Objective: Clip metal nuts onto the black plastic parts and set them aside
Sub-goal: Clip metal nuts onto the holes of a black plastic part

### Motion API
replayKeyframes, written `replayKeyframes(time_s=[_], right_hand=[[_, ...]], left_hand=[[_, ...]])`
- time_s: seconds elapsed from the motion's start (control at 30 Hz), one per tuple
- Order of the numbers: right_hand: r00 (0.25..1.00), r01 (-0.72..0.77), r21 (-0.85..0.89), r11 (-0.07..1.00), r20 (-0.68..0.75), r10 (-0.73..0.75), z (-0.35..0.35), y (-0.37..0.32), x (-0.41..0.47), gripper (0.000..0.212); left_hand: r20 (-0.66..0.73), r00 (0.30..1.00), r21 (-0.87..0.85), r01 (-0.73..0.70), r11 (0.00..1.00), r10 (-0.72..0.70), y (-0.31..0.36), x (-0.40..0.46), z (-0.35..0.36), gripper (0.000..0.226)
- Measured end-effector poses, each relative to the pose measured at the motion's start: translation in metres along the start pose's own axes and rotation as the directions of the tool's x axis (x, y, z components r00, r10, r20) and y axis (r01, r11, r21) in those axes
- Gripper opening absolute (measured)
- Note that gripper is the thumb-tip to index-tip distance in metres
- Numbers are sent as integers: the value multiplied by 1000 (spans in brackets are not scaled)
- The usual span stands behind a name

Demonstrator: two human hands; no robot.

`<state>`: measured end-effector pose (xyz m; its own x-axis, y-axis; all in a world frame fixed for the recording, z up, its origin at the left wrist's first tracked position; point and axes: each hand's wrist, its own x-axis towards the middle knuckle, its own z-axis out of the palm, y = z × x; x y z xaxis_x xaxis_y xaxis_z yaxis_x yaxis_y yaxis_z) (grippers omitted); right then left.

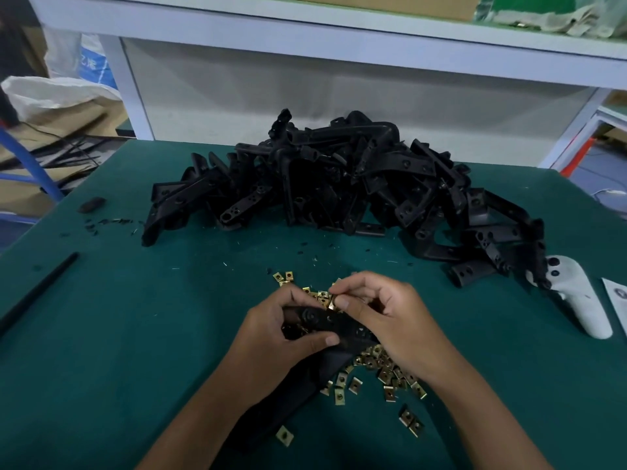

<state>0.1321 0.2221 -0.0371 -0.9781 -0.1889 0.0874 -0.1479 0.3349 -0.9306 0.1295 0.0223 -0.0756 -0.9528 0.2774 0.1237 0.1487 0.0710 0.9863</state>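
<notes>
My left hand (pixel 274 337) grips a black plastic part (pixel 325 325) low in the middle of the green table. Thumb and fingers curl round its upper end. My right hand (pixel 383 313) pinches a brass-coloured metal nut (pixel 331 302) at the part's top edge. Several loose metal nuts (pixel 383 368) lie scattered under and around both hands. A big heap of black plastic parts (pixel 339 184) is piled at the back of the table, beyond my hands.
A white handheld controller (pixel 576 300) lies at the right beside the heap. A thin black rod (pixel 37 293) lies at the left edge, and black plastic scraps (pixel 108 222) dot the green table mat (pixel 135 334). A white shelf frame (pixel 305 45) stands behind.
</notes>
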Motion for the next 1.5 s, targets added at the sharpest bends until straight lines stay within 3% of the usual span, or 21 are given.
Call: replayKeyframes(time_s=[0.3, 0.7, 0.83, 0.93, 1.1, 1.27, 1.5], right_hand=[[999, -29, 73, 997, 37, 27, -2, -1, 1, 18], [995, -35, 32, 999, 90, 32, -5, -3, -1, 15], [1000, 12, -27, 1000, 17, -12, -11, -3, 0, 12], [993, -29, 92, 995, -115, 40, -23, 0, 0, 15], [971, -41, 238, 970, -219, 95, -32, 15, -11, 27], [974, -82, 340, 937, -172, 147, -27, 19, -12, 33], [982, -86, 260, 962, -141, 126, -19, 19, -14, 16]], left_hand=[[30, 999, -5, -25, 1000, 25, 2, -1, 0, 35], [43, 999, -24, -27, 999, 28, 3, 0, 1, 47], [48, 999, -13, -9, 1000, 10, 3, -2, -1, 40], [13, 1000, -4, -4, 1000, 4, 8, -4, -1, 35], [-18, 999, 11, 28, 1000, -28, 6, 0, -1, 25], [-34, 999, 10, 28, 1000, -28, 0, 2, -2, 23], [-71, 997, -7, -20, 1000, 19, 0, 2, 0, 25]])
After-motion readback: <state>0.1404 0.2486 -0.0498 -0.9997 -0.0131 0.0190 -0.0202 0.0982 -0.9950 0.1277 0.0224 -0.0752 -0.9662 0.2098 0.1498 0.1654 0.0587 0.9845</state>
